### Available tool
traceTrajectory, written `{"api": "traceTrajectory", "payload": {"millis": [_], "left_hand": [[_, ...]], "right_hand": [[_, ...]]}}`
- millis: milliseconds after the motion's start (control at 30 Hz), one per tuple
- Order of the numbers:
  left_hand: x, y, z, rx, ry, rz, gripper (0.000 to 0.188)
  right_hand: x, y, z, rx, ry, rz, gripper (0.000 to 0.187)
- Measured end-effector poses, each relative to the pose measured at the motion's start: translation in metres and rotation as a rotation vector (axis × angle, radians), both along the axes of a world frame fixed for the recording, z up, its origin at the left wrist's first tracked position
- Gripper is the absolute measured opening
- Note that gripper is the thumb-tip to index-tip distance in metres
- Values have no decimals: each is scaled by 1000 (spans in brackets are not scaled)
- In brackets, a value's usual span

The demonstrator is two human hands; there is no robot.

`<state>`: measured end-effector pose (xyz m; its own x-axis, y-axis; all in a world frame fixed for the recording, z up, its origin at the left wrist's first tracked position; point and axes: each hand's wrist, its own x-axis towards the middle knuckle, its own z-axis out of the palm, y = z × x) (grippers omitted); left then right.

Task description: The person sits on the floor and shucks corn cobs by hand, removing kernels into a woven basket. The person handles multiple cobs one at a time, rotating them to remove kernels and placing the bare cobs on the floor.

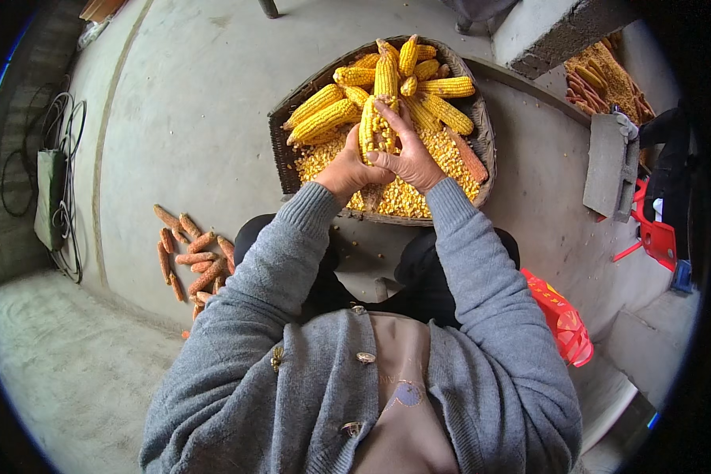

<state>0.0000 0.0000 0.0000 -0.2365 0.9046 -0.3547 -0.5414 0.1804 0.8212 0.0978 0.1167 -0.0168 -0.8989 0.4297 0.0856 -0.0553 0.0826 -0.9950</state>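
Both my hands are closed round an ear of corn (368, 130), held upright over a woven basket (280, 150). My left hand (347, 170) grips its lower left side. On the right, my right hand (411, 154) lies against it, thumb across the lower end and fingers along the side. Some kernels are gone from the ear's lower right part. Below my hands, loose yellow kernels (442, 158) cover the near part of the basket. Whole corn ears (324, 120) are heaped at its far side. One bare reddish cob (468, 156) rests at the right edge.
Several bare cobs (201, 258) lie on the concrete floor to my left. Coiled black cable (75, 134) hangs at the left wall. A red bag (557, 316) sits by my right side. Farther right are a concrete block (608, 166), a red plastic stool (656, 233) and more corn (608, 75).
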Motion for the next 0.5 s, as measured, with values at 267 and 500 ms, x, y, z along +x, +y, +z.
{"api": "traceTrajectory", "payload": {"millis": [267, 500], "left_hand": [[-14, -3, 2, -42, -11, 4, 95], [-5, 0, 8, -61, 130, 64, 108]], "right_hand": [[-23, -2, -16, 101, -2, -146, 58], [-5, -2, 7, -2, 4, 20, 66]]}}
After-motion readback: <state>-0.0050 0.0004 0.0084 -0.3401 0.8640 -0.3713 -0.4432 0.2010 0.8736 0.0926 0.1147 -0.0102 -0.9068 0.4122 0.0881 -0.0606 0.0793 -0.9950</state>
